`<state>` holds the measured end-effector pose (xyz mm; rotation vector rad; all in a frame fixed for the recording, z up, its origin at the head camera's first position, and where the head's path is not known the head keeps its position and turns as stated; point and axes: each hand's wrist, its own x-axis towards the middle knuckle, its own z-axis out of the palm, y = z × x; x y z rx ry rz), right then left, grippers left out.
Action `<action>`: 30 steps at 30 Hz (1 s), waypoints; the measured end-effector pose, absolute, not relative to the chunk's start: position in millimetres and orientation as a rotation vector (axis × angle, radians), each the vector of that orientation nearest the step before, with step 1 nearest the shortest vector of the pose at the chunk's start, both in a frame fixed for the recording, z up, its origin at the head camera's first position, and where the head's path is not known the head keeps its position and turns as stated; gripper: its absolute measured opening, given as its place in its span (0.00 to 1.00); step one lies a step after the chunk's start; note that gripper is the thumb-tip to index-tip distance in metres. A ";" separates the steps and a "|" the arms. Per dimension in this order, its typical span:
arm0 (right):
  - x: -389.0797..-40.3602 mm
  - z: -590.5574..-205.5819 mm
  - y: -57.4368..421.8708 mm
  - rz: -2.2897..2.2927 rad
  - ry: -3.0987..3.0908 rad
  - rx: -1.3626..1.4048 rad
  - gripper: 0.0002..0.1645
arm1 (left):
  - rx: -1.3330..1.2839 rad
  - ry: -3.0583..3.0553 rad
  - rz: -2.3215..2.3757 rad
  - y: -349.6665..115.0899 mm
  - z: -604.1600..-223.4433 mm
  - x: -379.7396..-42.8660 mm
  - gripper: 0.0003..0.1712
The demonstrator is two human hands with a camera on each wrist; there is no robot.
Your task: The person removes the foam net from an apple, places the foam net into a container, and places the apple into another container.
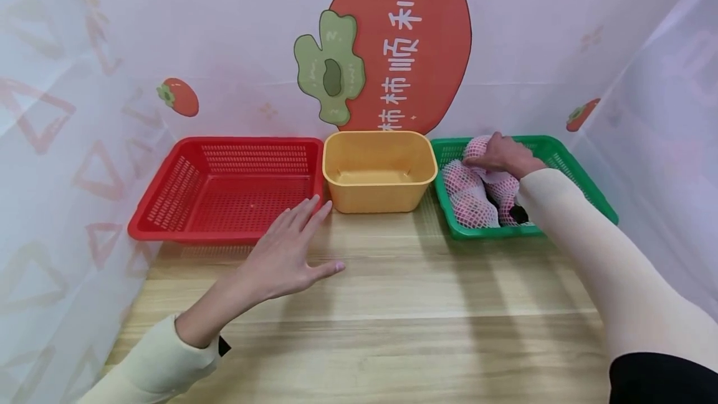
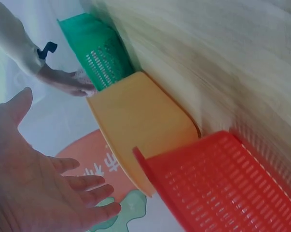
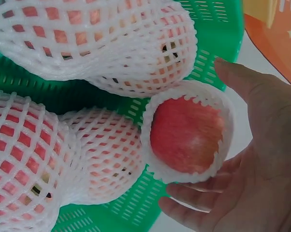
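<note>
My right hand reaches over the green basket at an apple in a foam net by the basket's back side. In the right wrist view its thumb stands apart from the apple, while the other fingers pass along and partly behind the net. Several more netted apples lie in the basket, beside and under that hand. My left hand, fingers spread and holding nothing, hovers over the table close to the front right corner of the red basket.
Between the two baskets stands a yellow bin with nothing in it. The red basket holds nothing either. Behind them rises a white backdrop printed with persimmons, and its sides flank the wooden table.
</note>
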<state>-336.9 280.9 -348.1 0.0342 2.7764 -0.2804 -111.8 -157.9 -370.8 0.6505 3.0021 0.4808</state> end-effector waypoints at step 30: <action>-334.7 -336.2 297.9 -0.460 2.864 0.027 0.59 | 0.856 2.857 0.628 -140.7 -394.0 -91.9 0.61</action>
